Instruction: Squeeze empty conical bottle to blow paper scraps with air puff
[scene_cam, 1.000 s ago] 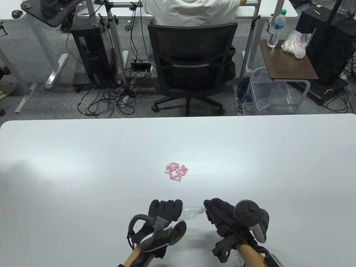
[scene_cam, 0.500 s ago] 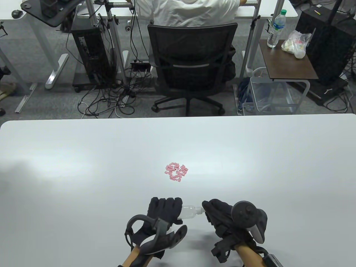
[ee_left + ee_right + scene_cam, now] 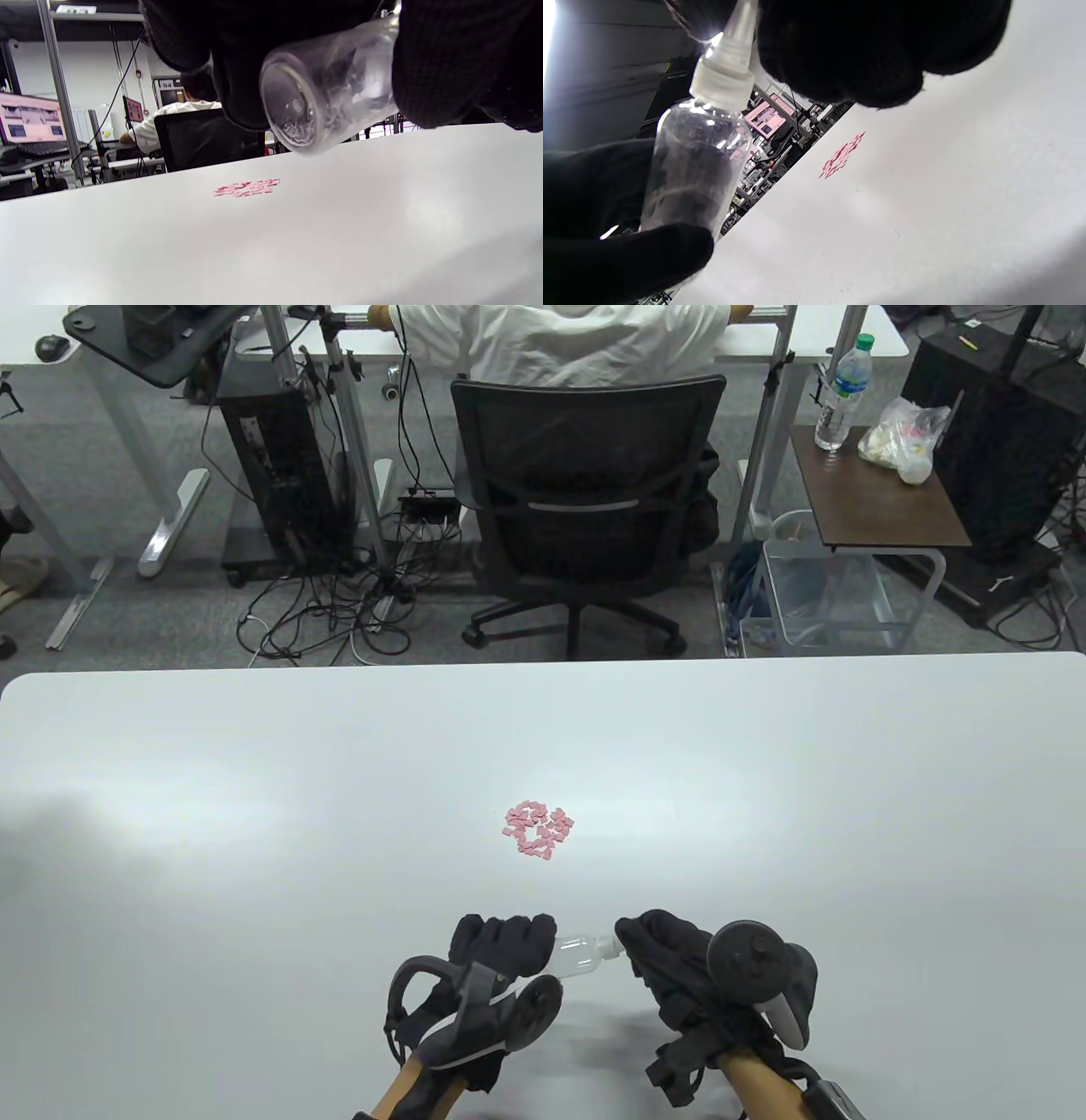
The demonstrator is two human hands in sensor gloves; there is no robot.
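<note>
near table edge, left hand (image 3: 501,946) grips bottle (image 3: 577,954).

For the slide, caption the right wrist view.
Left hand grips clear bottle; right hand holds its nozzle; pink scraps beyond.

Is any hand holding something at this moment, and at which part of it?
Both hold the clear bottle, lying sideways above the table. The left hand grips its body; the right hand pinches the tip of its white nozzle cap.
</note>
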